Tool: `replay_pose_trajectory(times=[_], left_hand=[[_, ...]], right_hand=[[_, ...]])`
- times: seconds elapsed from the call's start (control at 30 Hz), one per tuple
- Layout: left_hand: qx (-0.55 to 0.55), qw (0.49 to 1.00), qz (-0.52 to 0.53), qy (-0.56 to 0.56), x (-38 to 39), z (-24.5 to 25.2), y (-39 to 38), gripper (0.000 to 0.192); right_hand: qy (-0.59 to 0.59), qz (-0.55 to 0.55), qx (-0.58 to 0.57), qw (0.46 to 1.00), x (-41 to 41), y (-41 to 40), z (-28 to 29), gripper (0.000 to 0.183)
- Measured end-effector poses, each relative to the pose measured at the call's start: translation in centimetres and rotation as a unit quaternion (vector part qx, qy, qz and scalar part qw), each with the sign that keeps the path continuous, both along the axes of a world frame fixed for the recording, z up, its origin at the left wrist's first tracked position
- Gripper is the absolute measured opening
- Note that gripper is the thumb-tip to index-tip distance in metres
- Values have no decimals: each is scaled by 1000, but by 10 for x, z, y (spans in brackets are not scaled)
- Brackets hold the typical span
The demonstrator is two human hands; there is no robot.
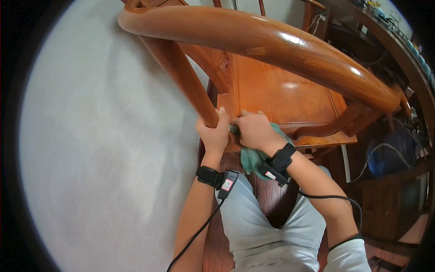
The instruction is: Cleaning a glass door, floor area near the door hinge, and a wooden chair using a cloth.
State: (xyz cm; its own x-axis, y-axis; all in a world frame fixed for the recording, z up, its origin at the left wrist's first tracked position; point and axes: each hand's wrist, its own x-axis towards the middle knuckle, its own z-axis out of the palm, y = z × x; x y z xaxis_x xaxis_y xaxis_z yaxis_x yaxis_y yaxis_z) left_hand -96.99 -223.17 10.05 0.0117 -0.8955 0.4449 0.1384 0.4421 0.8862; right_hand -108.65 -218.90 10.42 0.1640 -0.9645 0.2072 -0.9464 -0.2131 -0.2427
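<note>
A polished wooden armchair (278,88) stands before me, its thick curved rail (217,27) crossing the top of the view. My left hand (214,134) is wrapped around the lower part of the chair's slanting round post (187,74), at the seat's left corner. Just to its right, my right hand (256,131) presses a green cloth (253,159) on the seat's near edge, with the fingers bent over it. Part of the cloth hangs below the edge. Both wrists wear black straps with small corded devices.
A pale wall (102,136) runs close along the left side. At the right are a dark wooden cabinet (380,204), a blue translucent container (390,153) and a loose pale cable (384,144). Dark wooden flooring (272,193) shows between my legs.
</note>
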Motion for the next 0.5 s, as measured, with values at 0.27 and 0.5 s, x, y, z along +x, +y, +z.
replay_pose_trajectory(times=[0.27,0.5], left_hand=[[-5,1000,-1,3,11,4,2,17],[-38,999,4,10,1,3,0,18]], right_hand=[[109,-226,-42,967,-13,35,-22,14],[115,-173,-106,973,32,12,-28,11]])
